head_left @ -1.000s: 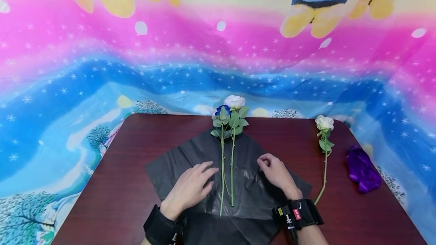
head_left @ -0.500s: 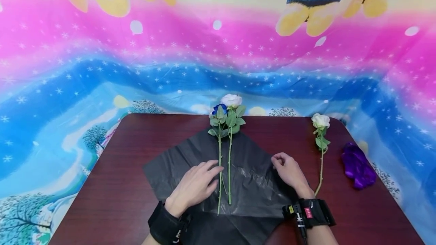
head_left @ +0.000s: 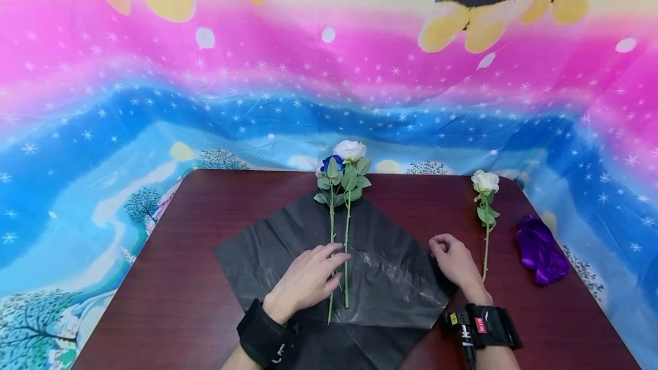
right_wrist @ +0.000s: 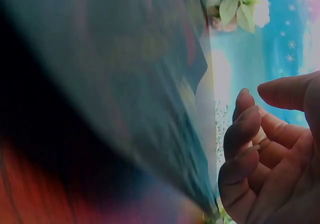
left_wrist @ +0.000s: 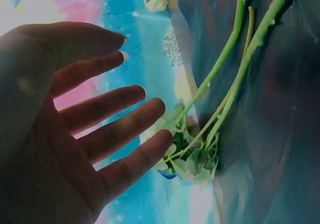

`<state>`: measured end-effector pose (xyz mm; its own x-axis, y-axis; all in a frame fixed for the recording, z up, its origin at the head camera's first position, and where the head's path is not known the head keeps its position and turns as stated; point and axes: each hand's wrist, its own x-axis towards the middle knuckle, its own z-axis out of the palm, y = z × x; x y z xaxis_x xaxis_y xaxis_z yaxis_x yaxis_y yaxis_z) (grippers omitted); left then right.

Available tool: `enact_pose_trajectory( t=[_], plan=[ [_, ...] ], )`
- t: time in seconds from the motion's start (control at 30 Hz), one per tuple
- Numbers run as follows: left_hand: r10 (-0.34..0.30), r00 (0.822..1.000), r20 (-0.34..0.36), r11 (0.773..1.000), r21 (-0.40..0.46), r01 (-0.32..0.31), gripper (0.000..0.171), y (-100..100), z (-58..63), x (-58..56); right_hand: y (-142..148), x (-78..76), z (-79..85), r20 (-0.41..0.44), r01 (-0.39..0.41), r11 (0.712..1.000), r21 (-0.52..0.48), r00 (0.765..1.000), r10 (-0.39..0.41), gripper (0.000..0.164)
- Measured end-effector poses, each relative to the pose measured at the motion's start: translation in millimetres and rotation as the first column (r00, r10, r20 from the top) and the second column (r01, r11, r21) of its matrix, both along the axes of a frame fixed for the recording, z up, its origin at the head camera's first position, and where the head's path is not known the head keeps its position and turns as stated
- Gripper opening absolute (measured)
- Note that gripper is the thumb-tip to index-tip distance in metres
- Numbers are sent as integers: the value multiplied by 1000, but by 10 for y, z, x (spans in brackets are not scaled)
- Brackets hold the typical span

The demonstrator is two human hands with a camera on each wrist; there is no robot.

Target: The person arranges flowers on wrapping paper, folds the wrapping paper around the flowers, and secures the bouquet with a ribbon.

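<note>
Head: left hand [head_left: 307, 278], fingers extended, partly hid flower stems [head_left: 347, 221] on the black sheet [head_left: 390, 290], atop the desk [head_left: 180, 256]; right hand [head_left: 455, 261] curled loosely at the sheet's edge, contact unclear. Left wrist: leaves [left_wrist: 192, 166] mostly hid the blue bloom [left_wrist: 167, 174]. Right wrist: top border cropped the flowers [right_wrist: 245, 16].

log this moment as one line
left hand: open above stems; right hand: loosely curled, empty, near black sheet corner; lone white rose: off sheet; purple bundle: right of rose
</note>
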<state>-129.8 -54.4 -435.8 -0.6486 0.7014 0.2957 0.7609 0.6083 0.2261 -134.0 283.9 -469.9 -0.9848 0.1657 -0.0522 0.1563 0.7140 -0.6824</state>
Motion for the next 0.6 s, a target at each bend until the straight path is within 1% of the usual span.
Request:
enact_pose_trajectory(
  t=[0.17, 0.33, 0.47, 0.6],
  plan=[
    [-13, 1000, -2, 1000, -11, 13, 32, 58, -29, -4, 115, 32, -6, 5, 31, 999, 15, 1000, -31, 31],
    [-32, 999, -3, 999, -35, 32, 32, 114, -61, 3, 230, 79, 3, 23, 57, 998, 17, 998, -57, 36],
    [-47, 999, -6, 998, -50, 47, 32, 158, -81, 10, 321, 126, 20, 26, 78, 996, 39, 997, -79, 40],
    [-47, 999, -12, 997, -60, 46, 33, 184, -90, 19, 424, 179, 31, 36, 108, 992, 59, 993, -110, 42]
  ],
)
